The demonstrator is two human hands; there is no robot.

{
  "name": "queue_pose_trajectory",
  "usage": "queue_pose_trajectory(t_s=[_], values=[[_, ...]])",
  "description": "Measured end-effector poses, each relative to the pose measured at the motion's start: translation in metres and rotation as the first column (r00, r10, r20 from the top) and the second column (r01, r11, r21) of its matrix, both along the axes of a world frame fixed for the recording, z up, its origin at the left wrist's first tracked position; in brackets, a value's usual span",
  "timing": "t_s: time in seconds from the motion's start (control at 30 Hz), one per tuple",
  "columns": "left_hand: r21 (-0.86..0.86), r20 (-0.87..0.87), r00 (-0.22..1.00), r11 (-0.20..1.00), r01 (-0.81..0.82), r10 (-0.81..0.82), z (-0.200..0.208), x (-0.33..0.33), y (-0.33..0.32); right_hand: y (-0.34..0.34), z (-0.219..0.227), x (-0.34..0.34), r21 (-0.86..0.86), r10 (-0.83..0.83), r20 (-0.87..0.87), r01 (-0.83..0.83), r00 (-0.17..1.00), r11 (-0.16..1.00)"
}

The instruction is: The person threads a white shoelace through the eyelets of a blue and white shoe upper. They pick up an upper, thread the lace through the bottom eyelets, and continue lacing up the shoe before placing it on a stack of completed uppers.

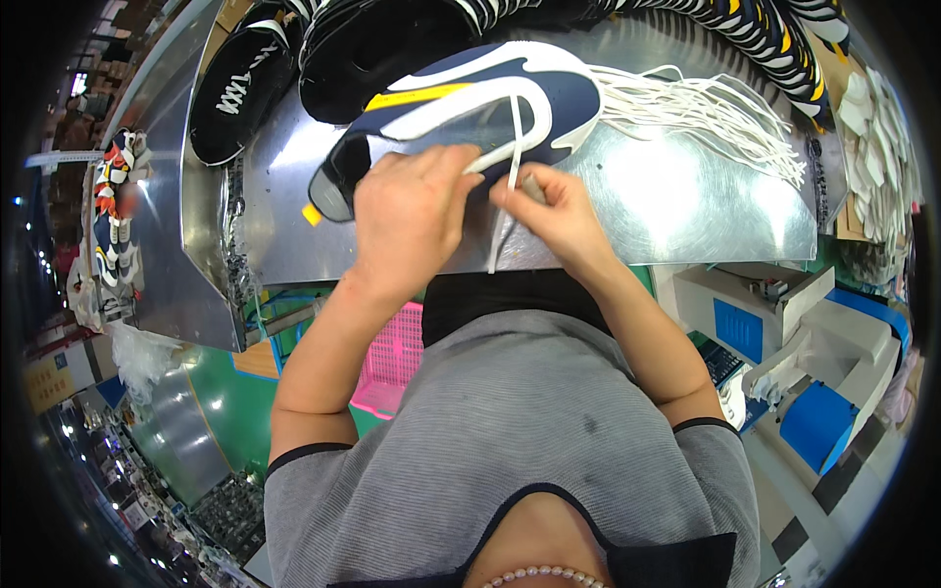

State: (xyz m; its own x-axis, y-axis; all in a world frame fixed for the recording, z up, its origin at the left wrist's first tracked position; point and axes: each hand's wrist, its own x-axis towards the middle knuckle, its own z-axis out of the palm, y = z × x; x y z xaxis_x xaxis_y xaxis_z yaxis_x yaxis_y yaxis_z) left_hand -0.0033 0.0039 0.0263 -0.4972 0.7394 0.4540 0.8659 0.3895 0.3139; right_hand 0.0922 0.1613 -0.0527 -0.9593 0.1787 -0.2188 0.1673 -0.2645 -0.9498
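A navy and white shoe upper with a yellow stripe lies on the metal table in front of me, its black-lined heel opening toward the left. My left hand is closed on its near edge. A white shoelace runs across the upper, and its loose end hangs past the table's near edge. My right hand pinches at this lace, thumb and forefinger together. A small greyish piece shows between those fingers; its kind cannot be made out. The left fingertips are partly hidden.
A bundle of white shoelaces lies right of the upper. Black uppers stand at the far left, and a row of stacked uppers curves along the far right. A pink basket sits below the metal table. Grey-and-blue equipment stands at right.
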Motion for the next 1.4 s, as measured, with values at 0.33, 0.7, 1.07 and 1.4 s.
queue_pose_trajectory(t_s=[0.33, 0.7, 1.07, 1.4], values=[[-0.05, 0.276, 0.958, 0.996, -0.068, 0.079, 0.026, -0.02, -0.01, 0.028, 0.025, 0.123, 0.497, 0.228, 0.028, -0.212, 0.973, 0.842], [-0.315, 0.266, 0.963, 0.941, 0.124, -0.038, 0.007, -0.002, 0.002, 0.047, 0.045, -0.022, 0.586, 0.086, -0.226, 0.065, 0.97, 0.808], [-0.358, 0.475, 0.869, 0.933, 0.043, 0.142, -0.026, -0.006, 0.039, 0.056, 0.024, -0.011, 0.492, -0.139, -0.233, 0.24, 0.963, 0.837], [-0.333, 0.492, 0.863, 0.941, 0.065, 0.114, -0.03, -0.014, 0.043, 0.03, 0.02, 0.037, 0.528, -0.019, -0.028, 0.031, 0.999, 0.848]])
